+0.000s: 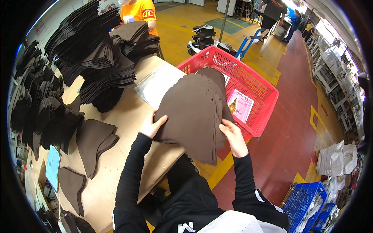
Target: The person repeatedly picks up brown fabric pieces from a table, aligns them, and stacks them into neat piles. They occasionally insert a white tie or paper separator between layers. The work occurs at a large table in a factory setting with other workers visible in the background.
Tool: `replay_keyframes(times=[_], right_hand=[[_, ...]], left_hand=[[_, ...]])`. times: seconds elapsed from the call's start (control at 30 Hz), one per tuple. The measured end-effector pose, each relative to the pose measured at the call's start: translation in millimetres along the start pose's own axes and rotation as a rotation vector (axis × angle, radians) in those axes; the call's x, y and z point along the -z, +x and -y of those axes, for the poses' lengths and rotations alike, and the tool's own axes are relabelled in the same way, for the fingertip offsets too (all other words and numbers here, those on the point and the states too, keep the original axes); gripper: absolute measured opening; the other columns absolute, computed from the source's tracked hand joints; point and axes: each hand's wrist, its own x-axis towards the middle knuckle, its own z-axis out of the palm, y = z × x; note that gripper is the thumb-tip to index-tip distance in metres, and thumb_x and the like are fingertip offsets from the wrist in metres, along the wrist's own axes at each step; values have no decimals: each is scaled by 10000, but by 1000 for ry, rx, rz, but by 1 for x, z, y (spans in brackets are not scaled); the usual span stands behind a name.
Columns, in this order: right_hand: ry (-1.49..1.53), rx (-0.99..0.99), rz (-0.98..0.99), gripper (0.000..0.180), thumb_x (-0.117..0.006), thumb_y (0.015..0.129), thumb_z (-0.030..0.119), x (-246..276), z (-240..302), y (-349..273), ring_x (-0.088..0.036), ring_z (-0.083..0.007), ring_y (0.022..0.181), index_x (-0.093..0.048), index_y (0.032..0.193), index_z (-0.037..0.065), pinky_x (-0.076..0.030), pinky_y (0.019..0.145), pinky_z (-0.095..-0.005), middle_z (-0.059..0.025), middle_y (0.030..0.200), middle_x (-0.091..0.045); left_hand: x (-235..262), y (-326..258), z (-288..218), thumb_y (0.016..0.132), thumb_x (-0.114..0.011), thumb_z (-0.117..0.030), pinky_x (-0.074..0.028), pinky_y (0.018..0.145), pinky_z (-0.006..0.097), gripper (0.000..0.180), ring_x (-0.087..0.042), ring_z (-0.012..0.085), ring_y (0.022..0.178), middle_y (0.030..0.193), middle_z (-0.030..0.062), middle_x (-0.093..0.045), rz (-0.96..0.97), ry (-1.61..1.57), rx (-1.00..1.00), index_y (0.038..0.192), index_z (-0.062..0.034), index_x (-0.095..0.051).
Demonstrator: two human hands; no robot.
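Note:
Between my hands is a thick stack of dark brown cut fabric pieces (190, 108), curved at the top and slightly fanned along its right side. My left hand (153, 123) grips its left edge, thumb on top and the other fingers out of sight beneath. On the right edge, my right hand (233, 136) closes round the layers with the thumb uppermost. The stack is held over the table's right edge and partly over a red plastic basket (268, 91). Inside that basket lies a pink and white printed booklet (241, 105), beside more brown pieces.
Tall piles of dark cut pieces (83, 50) crowd the wooden table (116, 155) at the left. Smaller brown stacks (95, 143) and a light blue board (53, 167) lie nearer. A person in orange (140, 11) stands beyond. Blue crates (307, 206) sit at lower right.

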Motion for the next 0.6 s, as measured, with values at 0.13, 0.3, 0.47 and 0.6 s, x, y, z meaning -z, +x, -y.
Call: replay_keyframes(times=[0.13,0.3,0.47,0.6], right_hand=[[29,-168,469,510,-697,876,269,-23,9,-23,-568,-149,1039,-561,1220,-81,-439,934,-289,-101,1132,-640],[102,-119,596,554,-677,876,87,-69,-28,-46,-510,-184,1182,-440,1365,-22,-398,1021,-322,-102,1306,-554],[89,73,791,432,-674,885,83,-120,-4,-56,-548,-145,1077,-517,1269,-39,-431,963,-295,-92,1189,-622],[-122,443,812,572,-771,782,114,-154,40,-47,-588,-215,1010,-520,1277,-22,-449,926,-319,-143,1125,-638]], left_hand=[[24,-59,5,906,-677,-255,-511,813,273,458,-633,141,920,1046,120,-667,67,-250,167,1247,16,-537],[84,-115,24,848,-727,-191,-508,845,293,429,-645,158,912,1028,101,-680,180,-223,444,1158,82,-611],[122,-184,43,865,-668,-48,-450,907,259,339,-592,124,1001,1107,53,-655,-226,-179,61,1182,48,-591],[139,-235,25,854,-674,-62,-369,1032,298,641,-499,185,1208,1332,109,-527,-587,-137,-158,1413,45,-378]])
